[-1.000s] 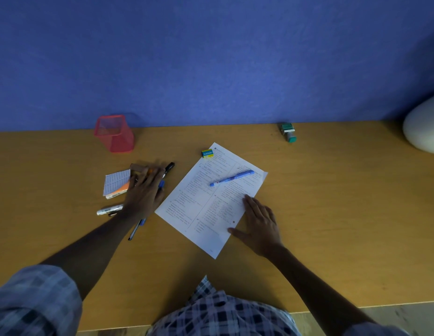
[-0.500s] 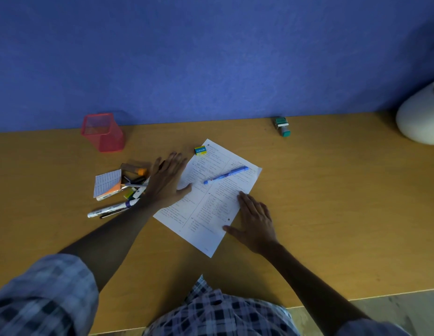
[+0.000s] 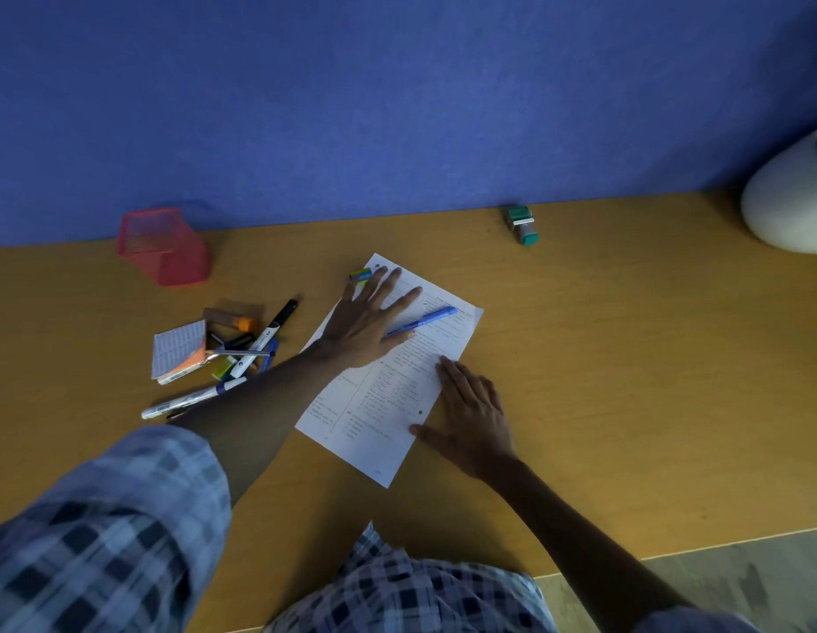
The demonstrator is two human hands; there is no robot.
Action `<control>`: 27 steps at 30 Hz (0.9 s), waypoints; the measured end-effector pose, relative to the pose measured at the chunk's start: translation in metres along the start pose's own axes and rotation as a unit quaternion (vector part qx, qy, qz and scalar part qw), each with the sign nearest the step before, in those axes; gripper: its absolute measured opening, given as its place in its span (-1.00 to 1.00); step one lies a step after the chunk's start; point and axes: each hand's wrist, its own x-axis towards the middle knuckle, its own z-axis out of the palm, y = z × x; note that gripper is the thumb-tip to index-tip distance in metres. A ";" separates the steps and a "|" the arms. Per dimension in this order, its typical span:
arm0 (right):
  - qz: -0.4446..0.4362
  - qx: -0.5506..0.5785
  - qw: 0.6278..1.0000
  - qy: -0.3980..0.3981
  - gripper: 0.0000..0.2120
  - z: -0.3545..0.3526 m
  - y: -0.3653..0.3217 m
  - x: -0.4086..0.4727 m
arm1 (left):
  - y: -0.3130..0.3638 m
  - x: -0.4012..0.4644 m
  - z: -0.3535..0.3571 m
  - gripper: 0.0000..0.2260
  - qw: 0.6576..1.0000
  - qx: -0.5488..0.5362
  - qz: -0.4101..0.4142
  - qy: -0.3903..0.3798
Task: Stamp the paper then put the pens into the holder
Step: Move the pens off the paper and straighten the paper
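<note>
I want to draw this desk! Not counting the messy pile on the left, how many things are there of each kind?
Sheet of paper: 1
Blue pen: 1
Small eraser: 1
Pink holder: 1
Green stamp: 1
White pot: 1
Total: 6

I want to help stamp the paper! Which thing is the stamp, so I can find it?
Look along the blue wall at the back of the wooden desk, towards the white rounded object on the right. The stamp sits alone there, beyond the paper. It is small, blocky and green, far from the pens piled on the left.
</note>
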 end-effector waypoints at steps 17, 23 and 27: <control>-0.005 0.012 1.000 0.013 -0.09 -0.002 -0.004 0.002 | -0.013 0.026 0.010 -0.82 0.995 -0.005 -0.022 0.095; -0.005 0.008 1.000 0.009 -0.08 -0.004 -0.005 0.003 | -0.029 0.024 0.013 -0.81 0.994 -0.025 -0.036 0.098; -0.004 -0.003 1.000 0.002 -0.07 -0.002 -0.003 0.003 | -0.034 0.017 0.013 -0.82 0.993 -0.038 -0.080 0.075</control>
